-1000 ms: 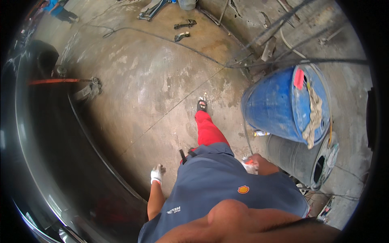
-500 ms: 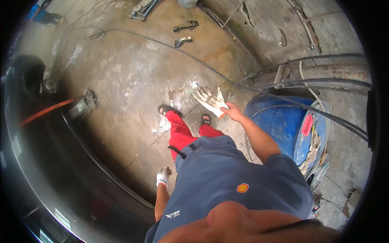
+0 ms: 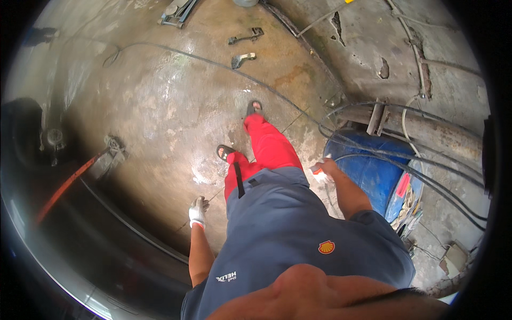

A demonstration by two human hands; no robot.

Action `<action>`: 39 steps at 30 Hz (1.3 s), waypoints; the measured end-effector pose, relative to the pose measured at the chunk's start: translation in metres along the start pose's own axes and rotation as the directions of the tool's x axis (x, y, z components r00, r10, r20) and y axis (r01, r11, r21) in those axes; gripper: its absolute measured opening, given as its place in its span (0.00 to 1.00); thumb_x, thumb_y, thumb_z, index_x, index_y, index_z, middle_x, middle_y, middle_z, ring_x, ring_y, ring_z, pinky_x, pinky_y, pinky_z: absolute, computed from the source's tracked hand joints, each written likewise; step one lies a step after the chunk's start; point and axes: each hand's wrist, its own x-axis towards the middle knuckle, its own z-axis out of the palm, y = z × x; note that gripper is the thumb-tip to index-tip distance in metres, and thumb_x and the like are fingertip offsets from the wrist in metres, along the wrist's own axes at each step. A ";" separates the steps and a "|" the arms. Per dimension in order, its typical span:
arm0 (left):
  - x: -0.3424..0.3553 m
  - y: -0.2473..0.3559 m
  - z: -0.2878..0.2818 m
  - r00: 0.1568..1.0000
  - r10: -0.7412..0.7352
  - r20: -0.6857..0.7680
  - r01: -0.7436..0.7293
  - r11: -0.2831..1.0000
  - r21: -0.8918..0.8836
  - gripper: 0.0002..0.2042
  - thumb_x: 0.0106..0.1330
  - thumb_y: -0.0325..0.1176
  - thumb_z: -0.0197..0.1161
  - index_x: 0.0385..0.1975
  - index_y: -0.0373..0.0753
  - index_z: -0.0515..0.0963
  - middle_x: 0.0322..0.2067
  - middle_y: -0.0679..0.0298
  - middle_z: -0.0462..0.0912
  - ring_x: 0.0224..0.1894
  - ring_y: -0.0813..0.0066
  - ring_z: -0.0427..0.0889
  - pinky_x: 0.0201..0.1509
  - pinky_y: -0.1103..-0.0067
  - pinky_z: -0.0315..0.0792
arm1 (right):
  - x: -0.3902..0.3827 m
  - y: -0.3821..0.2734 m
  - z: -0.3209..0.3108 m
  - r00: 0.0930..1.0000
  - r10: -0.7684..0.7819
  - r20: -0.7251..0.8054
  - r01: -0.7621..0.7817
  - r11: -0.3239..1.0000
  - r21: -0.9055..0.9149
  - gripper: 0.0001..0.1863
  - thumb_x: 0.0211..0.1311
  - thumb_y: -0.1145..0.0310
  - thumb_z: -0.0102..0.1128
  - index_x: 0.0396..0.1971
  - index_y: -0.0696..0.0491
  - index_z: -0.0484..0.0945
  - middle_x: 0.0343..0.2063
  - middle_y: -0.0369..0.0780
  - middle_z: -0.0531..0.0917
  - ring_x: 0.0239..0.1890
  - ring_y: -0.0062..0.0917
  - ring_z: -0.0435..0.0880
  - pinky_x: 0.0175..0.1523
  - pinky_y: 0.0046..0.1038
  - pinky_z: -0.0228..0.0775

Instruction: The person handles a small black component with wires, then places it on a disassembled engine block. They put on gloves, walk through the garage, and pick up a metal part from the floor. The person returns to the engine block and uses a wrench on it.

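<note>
- Gripping a white glove near a blue barrel: bare right hand, closed.
- Gloved left hand hangs loose, seemingly unladen.
- Fabric looks light, soft; the cuff likely offers best hold.

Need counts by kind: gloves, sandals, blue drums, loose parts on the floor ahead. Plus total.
Gloves: 2 (one worn, one carried)
Sandals: 2
Blue drum: 1
Loose parts: 2
Total: 7
</note>
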 end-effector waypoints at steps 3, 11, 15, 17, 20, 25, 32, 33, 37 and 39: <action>0.012 0.042 -0.003 0.997 -0.061 -0.039 0.063 0.997 0.033 0.17 0.76 0.45 0.57 0.48 0.38 0.81 0.38 0.58 0.89 0.35 0.68 0.87 0.39 0.73 0.77 | 0.047 -0.069 -0.012 0.991 -0.046 0.125 0.045 0.999 0.016 0.38 0.58 0.43 0.67 0.54 0.63 0.81 0.55 0.56 0.83 0.57 0.47 0.83 0.60 0.38 0.75; -0.087 0.206 0.074 0.999 -0.039 -0.032 0.051 0.806 0.590 0.14 0.74 0.40 0.58 0.46 0.35 0.79 0.34 0.57 0.86 0.34 0.71 0.85 0.32 0.77 0.78 | 0.186 -0.185 -0.032 0.979 -0.070 0.191 0.026 0.974 0.226 0.30 0.60 0.47 0.69 0.44 0.63 0.83 0.41 0.53 0.87 0.44 0.40 0.86 0.49 0.36 0.76; -0.095 0.252 0.116 0.892 -0.342 -0.294 0.424 0.860 0.286 0.16 0.76 0.43 0.57 0.46 0.34 0.79 0.31 0.57 0.86 0.27 0.68 0.85 0.30 0.76 0.77 | 0.216 -0.253 -0.094 0.977 -0.153 0.147 0.112 0.960 0.256 0.25 0.59 0.50 0.70 0.36 0.60 0.81 0.34 0.51 0.85 0.38 0.39 0.85 0.45 0.38 0.74; -0.093 0.267 0.135 0.902 -0.306 -0.305 0.386 0.887 0.253 0.16 0.75 0.44 0.58 0.44 0.36 0.81 0.31 0.60 0.86 0.27 0.71 0.84 0.30 0.78 0.76 | 0.232 -0.266 -0.117 0.977 -0.145 0.155 0.103 0.963 0.248 0.23 0.58 0.51 0.70 0.31 0.58 0.79 0.31 0.53 0.83 0.35 0.43 0.83 0.43 0.42 0.73; -0.088 0.284 0.155 0.916 -0.334 -0.223 0.389 0.877 0.281 0.16 0.75 0.45 0.59 0.43 0.37 0.82 0.31 0.65 0.86 0.28 0.77 0.82 0.30 0.79 0.74 | 0.254 -0.264 -0.119 0.977 -0.140 0.161 0.097 0.965 0.244 0.22 0.58 0.53 0.72 0.31 0.59 0.78 0.28 0.47 0.82 0.31 0.34 0.80 0.39 0.38 0.72; -0.075 0.300 0.156 0.904 -0.329 -0.274 0.389 0.898 0.205 0.15 0.76 0.44 0.58 0.43 0.37 0.82 0.30 0.64 0.87 0.25 0.77 0.81 0.27 0.79 0.73 | 0.262 -0.289 -0.137 0.966 -0.093 0.242 0.035 0.971 0.236 0.23 0.60 0.54 0.71 0.40 0.60 0.81 0.34 0.47 0.85 0.36 0.31 0.83 0.43 0.36 0.74; -0.042 0.323 0.141 0.902 -0.331 -0.276 0.382 0.910 0.158 0.13 0.76 0.41 0.57 0.44 0.36 0.79 0.32 0.61 0.85 0.30 0.72 0.83 0.32 0.77 0.76 | 0.271 -0.333 -0.141 0.971 -0.158 0.182 0.110 0.963 0.247 0.22 0.63 0.56 0.67 0.46 0.59 0.81 0.39 0.50 0.86 0.43 0.41 0.86 0.49 0.38 0.76; -0.033 0.315 0.128 0.949 -0.210 -0.235 0.262 0.939 0.221 0.14 0.76 0.42 0.57 0.45 0.36 0.79 0.33 0.61 0.85 0.32 0.72 0.83 0.34 0.76 0.76 | 0.265 -0.340 -0.143 0.977 -0.171 0.127 0.134 0.956 0.260 0.22 0.64 0.57 0.66 0.49 0.58 0.80 0.40 0.51 0.86 0.44 0.41 0.86 0.50 0.38 0.76; 0.063 0.347 0.125 0.976 -0.128 -0.177 0.147 0.984 0.101 0.18 0.75 0.44 0.58 0.49 0.34 0.79 0.39 0.61 0.84 0.42 0.71 0.83 0.48 0.73 0.77 | 0.229 -0.417 -0.195 0.982 -0.181 0.055 0.169 0.970 0.176 0.25 0.66 0.59 0.64 0.61 0.52 0.78 0.45 0.51 0.86 0.49 0.43 0.86 0.56 0.38 0.75; 0.126 0.393 0.137 0.980 0.187 0.065 -0.197 0.884 0.424 0.22 0.75 0.46 0.59 0.56 0.33 0.78 0.43 0.57 0.85 0.48 0.68 0.84 0.56 0.73 0.75 | 0.186 -0.465 -0.225 0.959 -0.281 0.031 0.272 0.946 0.178 0.22 0.68 0.60 0.63 0.58 0.52 0.79 0.43 0.49 0.87 0.46 0.41 0.87 0.51 0.37 0.77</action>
